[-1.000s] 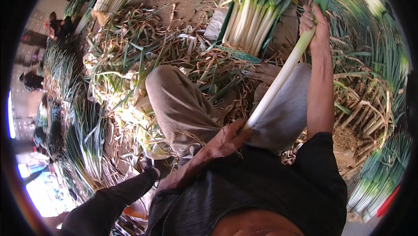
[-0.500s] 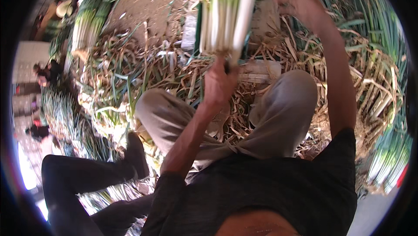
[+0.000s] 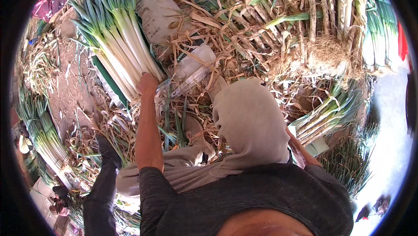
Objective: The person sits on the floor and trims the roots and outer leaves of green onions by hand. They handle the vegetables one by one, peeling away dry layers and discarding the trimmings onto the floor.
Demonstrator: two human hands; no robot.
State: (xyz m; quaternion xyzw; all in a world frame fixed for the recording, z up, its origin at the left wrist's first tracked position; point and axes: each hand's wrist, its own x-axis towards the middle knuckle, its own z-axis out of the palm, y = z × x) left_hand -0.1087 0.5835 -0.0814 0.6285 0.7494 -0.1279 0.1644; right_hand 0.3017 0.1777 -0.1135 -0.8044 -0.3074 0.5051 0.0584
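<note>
A bundle of long green onions (image 3: 119, 44), white stalks toward me and green leaves away, lies at the upper left on a dark green support (image 3: 111, 81). My left hand (image 3: 148, 83) is at the root ends of the stalks, its fingers closed round the end of the bundle; the fingertips are partly hidden. Down at the right, beside my raised knee, is my right hand (image 3: 298, 146). Its fingers are mostly hidden behind the trouser leg, close to a loose pile of green onions (image 3: 324, 116).
Untrimmed onions with dry roots (image 3: 320, 57) are heaped at the upper right. Dry leaves (image 3: 209, 18) litter the ground. A pale block (image 3: 193, 66) and a pale sack (image 3: 159, 11) lie by the bundle. Another bundle (image 3: 48, 144) and a person's dark-clothed leg (image 3: 100, 192) are at left.
My view and body have turned to the right, so the bundle now appears at the upper left. My right hand has come away from beside the bundle down to my knee. The left stays at the root ends.
</note>
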